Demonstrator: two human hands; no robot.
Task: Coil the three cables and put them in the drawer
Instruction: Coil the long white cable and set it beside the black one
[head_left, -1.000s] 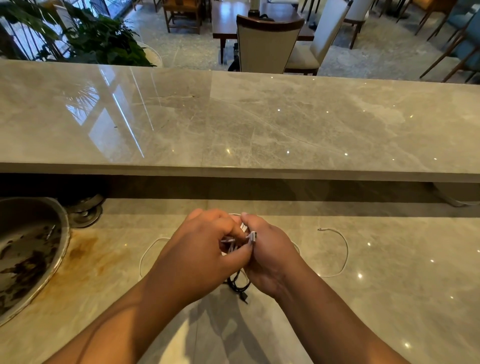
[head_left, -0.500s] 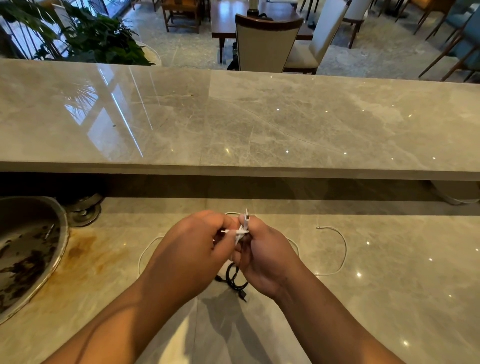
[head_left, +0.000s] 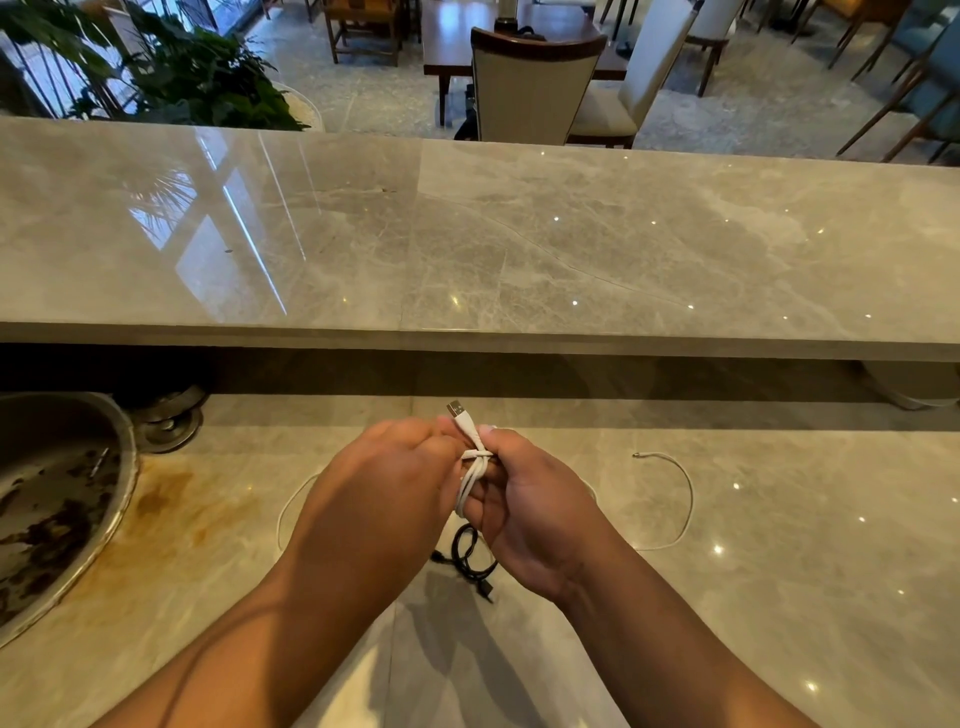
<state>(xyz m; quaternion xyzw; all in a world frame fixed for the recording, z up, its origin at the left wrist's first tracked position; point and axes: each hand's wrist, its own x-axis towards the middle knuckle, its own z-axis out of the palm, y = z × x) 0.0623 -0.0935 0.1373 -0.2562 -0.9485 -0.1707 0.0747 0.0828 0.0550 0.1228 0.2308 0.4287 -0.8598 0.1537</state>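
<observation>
A white cable bundle (head_left: 470, 475) is wound into a tight coil with a wrap round its middle, and its USB plug sticks up above my fingers. My right hand (head_left: 530, 514) grips the coil. My left hand (head_left: 384, 493) pinches the cable at the wrap, close against the right hand. A black cable (head_left: 467, 558) lies coiled on the lower marble counter (head_left: 779, 597) just below my hands. A second white cable (head_left: 680, 493) lies loose in a wide curve to the right, with another stretch showing left of my left wrist. No drawer is in view.
A stained metal basin (head_left: 57, 493) is set into the counter at the left, with a round metal fitting (head_left: 166, 421) behind it. A raised marble bar top (head_left: 519, 244) runs across ahead. Chairs, tables and a plant stand beyond it.
The hands have turned the white coil so the USB plug now points up and the wrap round its middle shows. Both hands stay in the same place.
</observation>
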